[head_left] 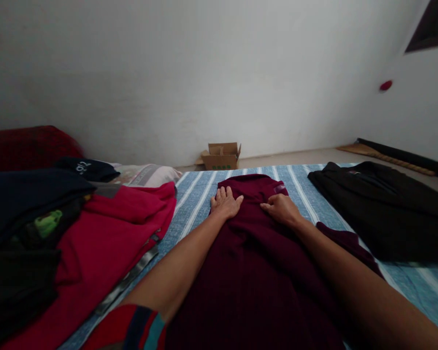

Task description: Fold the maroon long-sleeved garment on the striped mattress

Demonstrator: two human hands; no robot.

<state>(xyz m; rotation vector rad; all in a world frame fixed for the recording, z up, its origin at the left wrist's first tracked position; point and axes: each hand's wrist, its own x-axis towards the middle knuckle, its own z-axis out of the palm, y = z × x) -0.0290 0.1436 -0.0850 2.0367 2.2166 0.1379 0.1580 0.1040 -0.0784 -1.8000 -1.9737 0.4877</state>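
A maroon garment [248,272] lies lengthwise in front of me on a blue-and-white striped bedsheet [193,194]. My left hand [226,203] rests flat near its far end, fingers spread on the cloth. Close to the far right edge, my right hand [282,209] has its fingers curled into the fabric, with the thumb pointing left. A small pale mark shows on the cloth just beyond that hand. Part of the garment, perhaps a sleeve, sticks out past my right forearm. My arms hide some of the cloth.
Folded dark trousers [390,214] lie to the right. On the left are a pinkish-red garment [113,233], dark clothes [25,199] and a pale striped cloth [146,175]. An open cardboard box [221,158] stands beyond the bed by the wall [219,73].
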